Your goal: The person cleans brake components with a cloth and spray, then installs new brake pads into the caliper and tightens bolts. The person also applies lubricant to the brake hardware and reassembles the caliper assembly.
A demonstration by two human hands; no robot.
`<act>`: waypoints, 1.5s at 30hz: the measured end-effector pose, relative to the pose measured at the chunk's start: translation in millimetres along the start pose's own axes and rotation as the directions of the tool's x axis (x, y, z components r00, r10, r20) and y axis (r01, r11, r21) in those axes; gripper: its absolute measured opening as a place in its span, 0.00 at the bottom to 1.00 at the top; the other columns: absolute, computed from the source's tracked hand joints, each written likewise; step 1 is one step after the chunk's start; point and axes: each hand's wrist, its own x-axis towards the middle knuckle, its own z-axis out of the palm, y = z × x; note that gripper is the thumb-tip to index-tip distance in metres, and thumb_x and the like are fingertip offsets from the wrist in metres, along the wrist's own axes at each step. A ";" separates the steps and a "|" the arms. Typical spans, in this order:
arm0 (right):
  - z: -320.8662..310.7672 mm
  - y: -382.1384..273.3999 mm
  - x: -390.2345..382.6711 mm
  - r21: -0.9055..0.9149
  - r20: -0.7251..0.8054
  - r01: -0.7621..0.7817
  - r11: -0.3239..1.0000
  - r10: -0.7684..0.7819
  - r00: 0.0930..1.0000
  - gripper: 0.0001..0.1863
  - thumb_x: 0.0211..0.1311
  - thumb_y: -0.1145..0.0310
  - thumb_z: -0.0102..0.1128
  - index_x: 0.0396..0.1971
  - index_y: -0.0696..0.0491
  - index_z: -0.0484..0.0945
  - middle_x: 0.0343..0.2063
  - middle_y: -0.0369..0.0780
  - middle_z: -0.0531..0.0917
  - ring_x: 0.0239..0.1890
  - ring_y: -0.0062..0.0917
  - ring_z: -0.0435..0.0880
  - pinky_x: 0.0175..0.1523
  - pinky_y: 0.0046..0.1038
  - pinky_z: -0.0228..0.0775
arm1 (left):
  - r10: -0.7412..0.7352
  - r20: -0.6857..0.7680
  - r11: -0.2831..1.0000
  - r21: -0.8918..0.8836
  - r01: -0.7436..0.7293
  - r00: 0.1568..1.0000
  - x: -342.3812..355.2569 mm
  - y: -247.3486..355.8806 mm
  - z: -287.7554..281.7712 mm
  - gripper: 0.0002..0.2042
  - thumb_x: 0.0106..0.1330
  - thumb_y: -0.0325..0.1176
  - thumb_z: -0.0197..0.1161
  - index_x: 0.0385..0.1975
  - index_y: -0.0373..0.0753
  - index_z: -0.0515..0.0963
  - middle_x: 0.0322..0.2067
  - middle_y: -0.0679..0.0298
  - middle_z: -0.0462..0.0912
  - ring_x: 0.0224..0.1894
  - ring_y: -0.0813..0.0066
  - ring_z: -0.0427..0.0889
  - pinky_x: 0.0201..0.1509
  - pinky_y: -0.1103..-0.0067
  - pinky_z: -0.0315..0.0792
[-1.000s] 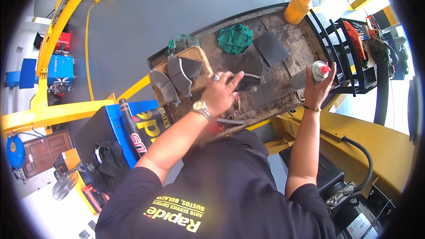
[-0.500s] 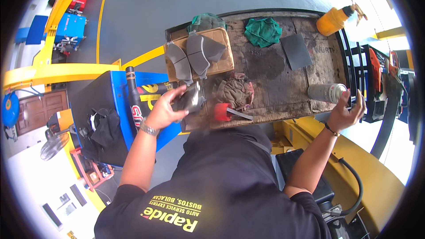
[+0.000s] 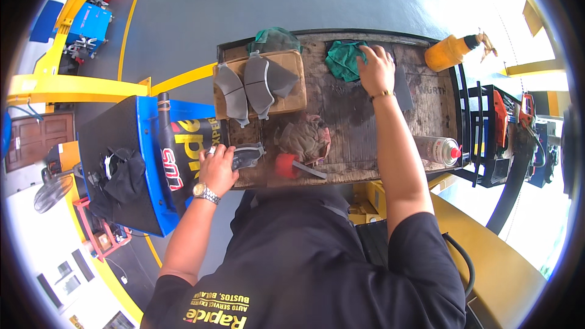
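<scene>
My left hand [image 3: 218, 169] grips the left end of a curved dark grey brake pad [image 3: 248, 155], low over the near left corner of the wooden work top [image 3: 359, 137]. More grey brake pads [image 3: 258, 85] lie on a cardboard box [image 3: 291, 102] at the far left of the top. My right hand [image 3: 376, 73] is at the right edge of a crumpled green cloth [image 3: 342, 62], fingers bent and apart, fingertips touching it. A dark flat sheet [image 3: 403, 89] lies partly hidden behind this hand.
A brownish rag [image 3: 303, 139] and a red-handled scraper-like tool [image 3: 289, 166] lie near the front edge. The spray can [image 3: 436, 150] lies on its side at right, near a yellow spray bottle [image 3: 448, 53]. Another green cloth [image 3: 275, 40] sits behind the box. A blue cabinet [image 3: 152, 164] stands left.
My right hand has left the spray can and reached far and left to the green cloth. My left hand has brought the brake pad lower, toward the work top. The view has shifted slightly.
</scene>
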 end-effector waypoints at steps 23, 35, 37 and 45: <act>-69.7 -15.9 -17.4 0.587 0.378 0.069 -0.806 0.349 0.858 0.20 0.69 0.58 0.47 0.48 0.57 0.78 0.49 0.44 0.81 0.54 0.35 0.79 0.59 0.35 0.73 | -0.106 -0.001 0.988 -0.116 0.106 0.994 -10.2 -23.1 -8.5 0.30 0.42 0.38 0.74 0.51 0.42 0.78 0.44 0.61 0.76 0.50 0.60 0.76 0.60 0.59 0.62; -59.9 78.0 -50.2 0.847 0.462 -0.233 -0.478 0.445 0.767 0.19 0.67 0.57 0.55 0.49 0.54 0.78 0.41 0.40 0.85 0.42 0.33 0.84 0.49 0.35 0.76 | -0.083 0.004 0.980 -0.181 0.082 0.997 -5.8 -20.9 -13.6 0.30 0.41 0.39 0.75 0.49 0.44 0.78 0.42 0.62 0.76 0.49 0.58 0.76 0.57 0.63 0.66; -51.9 82.3 -45.7 0.884 0.412 -0.468 0.014 0.449 0.793 0.19 0.65 0.55 0.58 0.46 0.55 0.78 0.34 0.39 0.85 0.36 0.33 0.85 0.43 0.31 0.79 | -0.087 -0.009 0.976 -0.200 0.084 0.996 -7.6 -21.3 -14.5 0.30 0.41 0.39 0.75 0.49 0.44 0.78 0.42 0.62 0.76 0.49 0.58 0.76 0.57 0.63 0.66; -27.6 31.4 8.0 -0.050 0.314 -0.615 0.787 0.597 0.738 0.43 0.52 0.27 0.56 0.41 0.58 0.84 0.42 0.52 0.85 0.48 0.45 0.84 0.53 0.41 0.75 | -0.121 -0.053 0.969 -0.225 0.106 0.991 -7.6 -26.0 -14.0 0.30 0.41 0.40 0.75 0.49 0.43 0.78 0.42 0.60 0.77 0.48 0.57 0.76 0.57 0.62 0.67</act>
